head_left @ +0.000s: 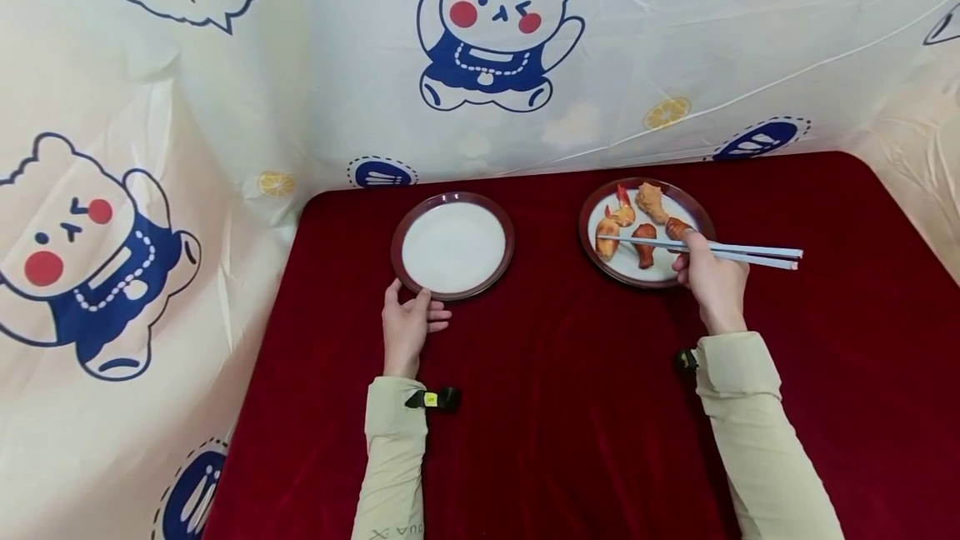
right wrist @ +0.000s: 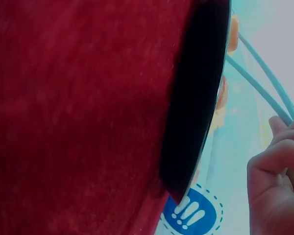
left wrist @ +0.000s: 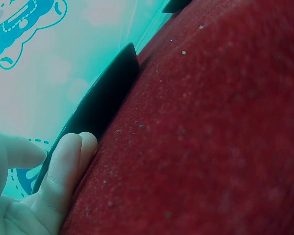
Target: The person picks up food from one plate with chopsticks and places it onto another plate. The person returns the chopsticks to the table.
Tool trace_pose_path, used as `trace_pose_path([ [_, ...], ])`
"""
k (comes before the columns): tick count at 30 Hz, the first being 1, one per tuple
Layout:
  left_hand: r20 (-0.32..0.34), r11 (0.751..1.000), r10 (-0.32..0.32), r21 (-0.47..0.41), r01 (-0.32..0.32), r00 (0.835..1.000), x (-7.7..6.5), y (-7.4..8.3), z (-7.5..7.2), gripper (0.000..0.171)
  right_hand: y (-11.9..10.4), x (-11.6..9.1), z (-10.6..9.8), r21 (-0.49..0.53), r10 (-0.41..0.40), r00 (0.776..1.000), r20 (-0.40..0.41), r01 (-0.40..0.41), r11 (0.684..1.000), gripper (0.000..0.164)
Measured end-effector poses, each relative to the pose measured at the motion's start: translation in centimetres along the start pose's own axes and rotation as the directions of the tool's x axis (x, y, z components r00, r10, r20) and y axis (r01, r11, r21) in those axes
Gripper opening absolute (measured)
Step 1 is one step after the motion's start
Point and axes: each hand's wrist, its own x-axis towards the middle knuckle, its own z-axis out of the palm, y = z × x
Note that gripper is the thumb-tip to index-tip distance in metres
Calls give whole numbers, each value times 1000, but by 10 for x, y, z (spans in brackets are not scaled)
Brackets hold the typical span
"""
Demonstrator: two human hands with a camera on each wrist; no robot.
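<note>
My left hand (head_left: 406, 327) pinches the near rim of a white plate with a brown border (head_left: 453, 248). In the left wrist view, fingers (left wrist: 63, 161) lie against the plate's dark underside (left wrist: 100, 100), with another digit at its upper edge. My right hand (head_left: 712, 282) grips pale blue chopsticks (head_left: 750, 253) over a second, matching plate (head_left: 697, 200). One stick reaches across a golden fried shrimp (head_left: 607, 237) at that plate's left. The right wrist view shows the chopsticks (right wrist: 269, 76) spread apart, their tips hidden behind the plate's rim.
Also on the right plate are a red-tailed shrimp (head_left: 622, 212), a breaded drumstick (head_left: 651, 202), a small brown drumstick (head_left: 643, 245) and a brown piece (head_left: 677, 228) beside the hand. A dark red cloth (head_left: 555, 390) covers the table; a printed white curtain (head_left: 360, 48) hangs behind.
</note>
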Motion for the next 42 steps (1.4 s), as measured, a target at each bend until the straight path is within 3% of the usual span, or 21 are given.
trace_pose_path([
  [4, -2, 1000, 2, -4, -2, 1000, 0, 0, 0, 67, 0, -2, 2, -21, -36, 999, 26, 36, 999, 34],
  [7, -9, 1000, 3, 0, -3, 1000, 0, -1, 0, 66, 1, -5, 6, -78, -113, 993, 43, 116, 990, 36],
  [13, -12, 1000, 17, 8, -17, 1000, -1, -3, 1, 66, 1, -12, 5, -274, -204, 974, 99, 224, 935, 49],
  [20, -12, 1000, 29, 2, -29, 1000, -1, -3, 1, 65, -1, -17, 3, -357, -304, 924, 232, 372, 857, 52],
  [25, -17, 1000, 30, 5, -30, 999, -1, -3, 1, 64, 0, -19, 2, -352, -332, 891, 311, 432, 830, 55],
  [29, -19, 999, 36, 3, -36, 999, -1, -4, 0, 63, 2, -18, 2, -309, -339, 892, 298, 426, 850, 49],
  [34, -8, 1000, 30, 0, -30, 1000, -1, -3, 0, 64, 8, -12, 1, -228, -305, 926, 223, 354, 907, 45],
  [39, 2, 1000, 9, 8, -9, 1000, -5, 5, 0, 65, 12, -7, -2, -83, -227, 957, 181, 244, 966, 42],
  [42, -2, 1000, 17, 13, -17, 1000, -4, 5, 1, 64, 13, -7, -3, 40, -191, 964, 186, 187, 982, 38],
])
